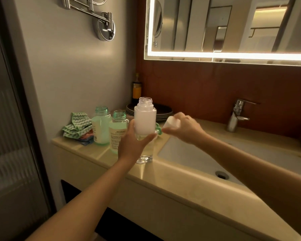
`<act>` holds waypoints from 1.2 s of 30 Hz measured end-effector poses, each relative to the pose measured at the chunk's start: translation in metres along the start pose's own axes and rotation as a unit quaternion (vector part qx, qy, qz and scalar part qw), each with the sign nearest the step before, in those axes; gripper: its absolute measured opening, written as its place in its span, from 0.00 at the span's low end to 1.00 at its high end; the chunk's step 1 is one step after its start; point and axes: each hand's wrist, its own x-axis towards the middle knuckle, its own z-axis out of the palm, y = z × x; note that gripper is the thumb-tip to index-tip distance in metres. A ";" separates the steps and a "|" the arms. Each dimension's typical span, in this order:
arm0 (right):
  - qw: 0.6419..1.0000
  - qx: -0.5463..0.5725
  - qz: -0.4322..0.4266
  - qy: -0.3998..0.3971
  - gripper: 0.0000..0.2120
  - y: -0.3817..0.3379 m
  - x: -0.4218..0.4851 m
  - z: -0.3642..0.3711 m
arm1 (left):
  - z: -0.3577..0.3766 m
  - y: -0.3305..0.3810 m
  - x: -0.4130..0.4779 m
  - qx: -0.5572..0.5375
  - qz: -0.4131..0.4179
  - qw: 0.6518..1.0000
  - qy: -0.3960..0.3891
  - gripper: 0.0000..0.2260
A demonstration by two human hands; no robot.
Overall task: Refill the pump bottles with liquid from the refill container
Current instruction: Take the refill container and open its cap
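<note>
My left hand (135,143) grips a clear bottle of white liquid (145,119) by its lower part, upright above the counter, its threaded neck uncapped. My right hand (182,129) holds a white cap (173,122) just to the right of that bottle. Two green-tinted bottles stand open without pumps on the counter: one at the back left (101,126) and one nearer (118,132), partly hidden by my left hand. A clear glass bottle (144,157) stands on the counter under the held one. Green pump parts (158,129) lie behind it.
A beige counter (181,185) holds a white sink (189,153) with a chrome tap (237,115) at the back right. Folded green and pink cloths (78,127) lie at the far left. Dark plates (161,110) and an orange-labelled bottle (137,89) stand against the wall.
</note>
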 end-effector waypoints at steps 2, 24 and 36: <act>0.999 -0.016 -0.003 -0.034 0.32 0.013 -0.014 0.015 | -0.003 0.001 0.001 -0.006 -0.003 1.000 -0.014 0.32; 0.988 -0.098 -0.041 -0.112 0.39 0.015 -0.059 0.050 | -0.025 -0.006 -0.051 -0.042 -0.008 0.997 0.071 0.09; 0.994 -0.060 0.093 0.008 0.30 0.040 -0.119 -0.025 | 0.016 0.061 -0.089 -0.179 0.047 0.979 -0.084 0.03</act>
